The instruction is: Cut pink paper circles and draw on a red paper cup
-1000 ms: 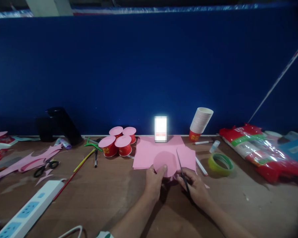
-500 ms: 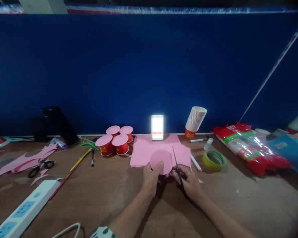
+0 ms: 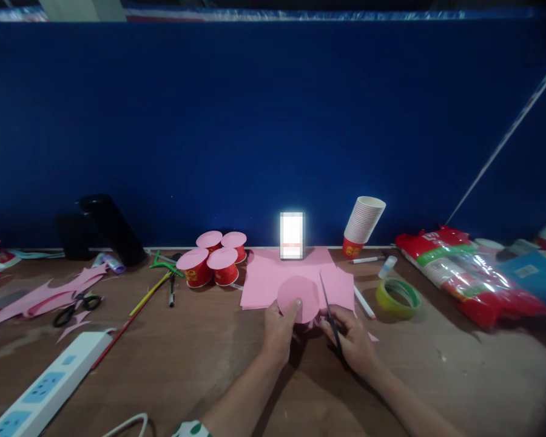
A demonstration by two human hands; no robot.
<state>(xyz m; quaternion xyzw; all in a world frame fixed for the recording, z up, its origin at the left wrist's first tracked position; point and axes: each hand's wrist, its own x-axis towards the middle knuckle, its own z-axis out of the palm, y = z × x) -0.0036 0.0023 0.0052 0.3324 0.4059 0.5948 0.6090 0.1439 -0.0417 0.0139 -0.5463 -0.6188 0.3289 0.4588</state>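
My left hand (image 3: 279,331) pinches a round pink paper disc (image 3: 299,297) by its lower left edge, thumb on top. My right hand (image 3: 352,340) is closed around the handles of black scissors (image 3: 328,315), whose blades point up and away beside the disc's right edge. Both hands hover just in front of a stack of pink paper sheets (image 3: 273,276) lying on the wooden table (image 3: 200,364). Small pink offcuts lie under and beside my right hand.
Several red cups capped with pink discs (image 3: 213,264) stand left of the sheets. A tilted stack of paper cups (image 3: 363,224), markers, a glue stick and a green tape roll (image 3: 398,297) lie right. A second pair of scissors (image 3: 75,306), pink scraps and a power strip (image 3: 45,388) lie left.
The view has shifted slightly; my hands, the disc and the scissors keep nearly the same pose.
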